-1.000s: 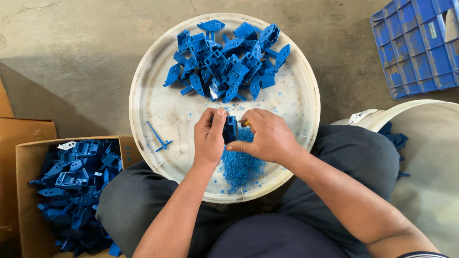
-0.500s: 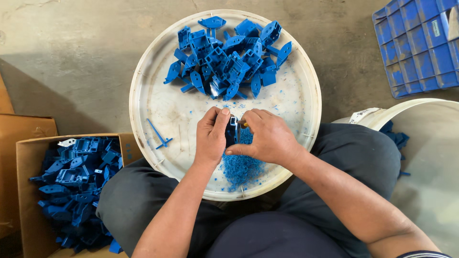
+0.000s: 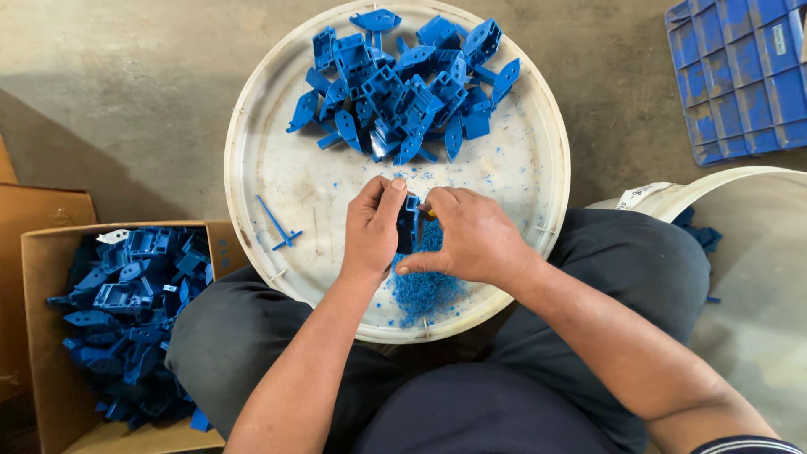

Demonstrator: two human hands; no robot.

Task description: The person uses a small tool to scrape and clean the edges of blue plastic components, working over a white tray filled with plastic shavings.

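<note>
Both my hands are closed round one blue plastic part (image 3: 409, 225) over the near side of the round white tray (image 3: 261, 181): left hand (image 3: 370, 231) pinches it w/ thumb up top, right hand (image 3: 471, 237) wraps the other side, maybe holding a small tool, can't tell. Heap of blue shavings (image 3: 424, 290) just under my hands. Pile of parts (image 3: 403, 84) sits beyond my hands, prob. not yet trimmed. Cardboard box (image 3: 38, 336) to my left holds plenty, approx. half done, I'd judge.

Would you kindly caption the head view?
Both hands, left hand and right hand, grip a blue plastic part above a round tray.
</note>
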